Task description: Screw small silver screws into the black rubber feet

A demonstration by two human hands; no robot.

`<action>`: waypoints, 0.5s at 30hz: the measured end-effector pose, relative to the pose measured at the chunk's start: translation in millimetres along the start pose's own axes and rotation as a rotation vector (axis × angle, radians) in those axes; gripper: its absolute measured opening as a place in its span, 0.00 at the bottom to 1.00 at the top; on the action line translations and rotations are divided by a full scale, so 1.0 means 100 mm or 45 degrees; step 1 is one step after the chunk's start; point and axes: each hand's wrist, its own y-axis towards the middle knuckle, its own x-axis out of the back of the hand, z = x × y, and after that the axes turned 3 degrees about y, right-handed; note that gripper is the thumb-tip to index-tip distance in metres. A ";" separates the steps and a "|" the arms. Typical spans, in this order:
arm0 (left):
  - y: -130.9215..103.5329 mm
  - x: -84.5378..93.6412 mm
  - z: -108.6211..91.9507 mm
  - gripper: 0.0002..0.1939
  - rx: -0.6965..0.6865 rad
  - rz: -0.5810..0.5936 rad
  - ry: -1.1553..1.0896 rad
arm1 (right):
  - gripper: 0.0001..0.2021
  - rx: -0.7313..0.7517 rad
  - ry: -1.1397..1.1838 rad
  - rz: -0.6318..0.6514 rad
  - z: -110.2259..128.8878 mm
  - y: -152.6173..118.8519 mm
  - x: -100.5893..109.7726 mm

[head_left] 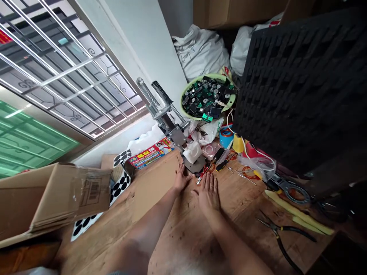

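My left hand (181, 180) rests on the wooden table (183, 229) at the right edge of a flat cardboard sheet (153, 183), just left of the base of a metal hand press (176, 135). No object shows in it, and its fingers are apart. To its right, my right hand (209, 193) lies flat, palm down, fingers stretched forward and thumb out to the side. A small red and white piece (201, 176) lies by its fingertips, below the press base. A white block (192, 152) sits on the press.
An open cardboard box (65, 194) stands at left. Behind the press is a green basket (183, 105) of small dark parts. Screwdrivers (219, 154), wires and bags lie right of the press. Pliers (275, 228) rest at front right, below a large black crate (286, 84).
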 end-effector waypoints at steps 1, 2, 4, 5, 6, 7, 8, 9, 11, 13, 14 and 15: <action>0.02 -0.02 0.00 0.48 0.002 0.000 0.000 | 0.43 -0.031 0.012 -0.030 -0.02 0.07 -0.03; 0.06 -0.05 -0.02 0.48 0.006 0.003 0.001 | 0.42 -0.057 0.028 -0.056 -0.04 0.13 -0.04; 0.18 -0.13 -0.09 0.47 0.020 -0.004 0.006 | 0.37 -0.092 0.064 -0.095 -0.11 0.24 -0.05; 0.26 -0.19 -0.14 0.47 0.030 -0.013 0.008 | 0.34 -0.099 0.078 -0.103 -0.15 0.29 -0.05; 0.35 -0.25 -0.20 0.47 0.038 -0.020 0.011 | 0.32 -0.101 0.087 -0.107 -0.19 0.33 -0.04; 0.44 -0.30 -0.27 0.47 0.044 -0.025 0.014 | 0.30 -0.099 0.095 -0.108 -0.23 0.36 -0.02; 0.53 -0.36 -0.33 0.46 0.046 -0.027 0.018 | 0.29 -0.096 0.106 -0.110 -0.26 0.39 0.00; 0.61 -0.40 -0.38 0.46 0.049 -0.028 0.023 | 0.28 -0.092 0.121 -0.111 -0.29 0.41 0.02; 0.73 -0.43 -0.47 0.45 0.055 -0.027 0.041 | 0.28 -0.085 0.163 -0.108 -0.32 0.45 0.06; 0.79 -0.38 -0.54 0.45 0.051 -0.015 0.067 | 0.28 -0.083 0.223 -0.104 -0.35 0.48 0.09; 0.79 -0.33 -0.56 0.45 0.037 0.000 0.077 | 0.27 -0.083 0.259 -0.105 -0.35 0.47 0.10; 0.77 -0.28 -0.58 0.43 0.014 0.022 0.084 | 0.27 -0.082 0.297 -0.107 -0.36 0.45 0.12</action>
